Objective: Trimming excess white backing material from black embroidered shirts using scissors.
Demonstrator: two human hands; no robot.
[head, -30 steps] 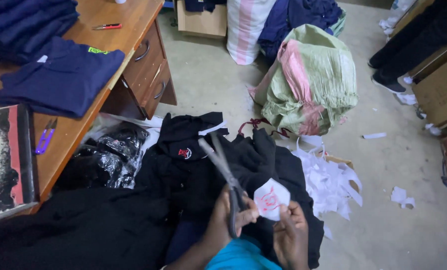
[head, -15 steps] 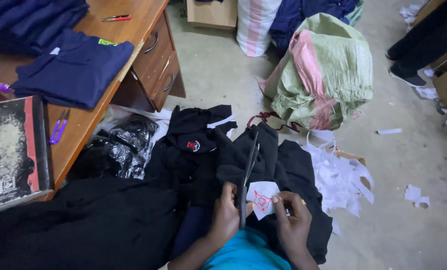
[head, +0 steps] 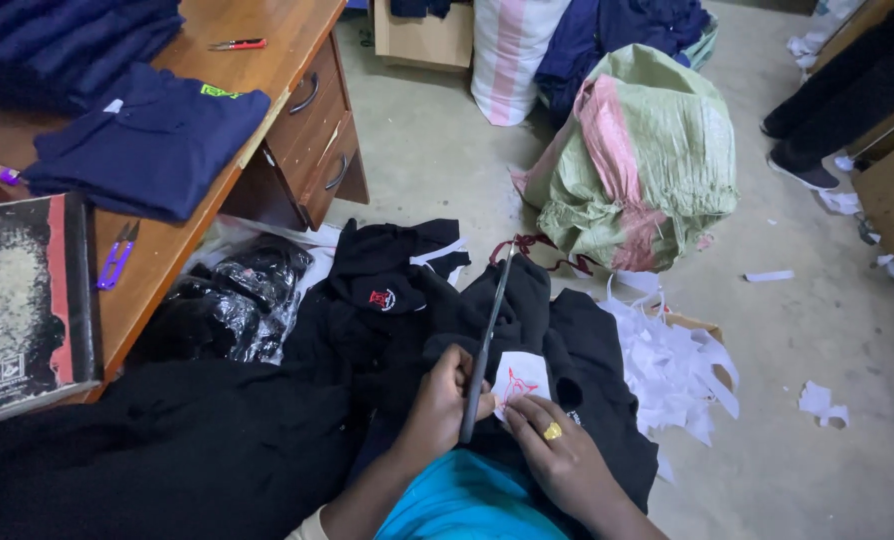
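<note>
Head view. The left hand (head: 445, 395) was clenched around the handles of a pair of long scissors (head: 487, 340), whose closed blades ran along a steep axis, tips pointing far and slightly right toward the green woven sack (head: 647, 160). The right hand (head: 557, 450), wearing a gold ring, lay flat with its fingers pressing the near edge of a white patch with a red motif (head: 520, 380); it grasped nothing. The patch lay just right of the scissor shaft, touching it or nearly so, on a black garment (head: 587, 350) spread over the lap, so both hands were equally near it, one on each side. To the right lay a heap of white paper offcuts (head: 667, 365) and bare concrete floor (head: 817, 330). To the left, more black clothing and bagged garments (head: 237, 295) crowded up to the wooden desk (head: 297, 60), which bore folded navy shirts (head: 147, 145) and small purple snips (head: 117, 255).
</note>
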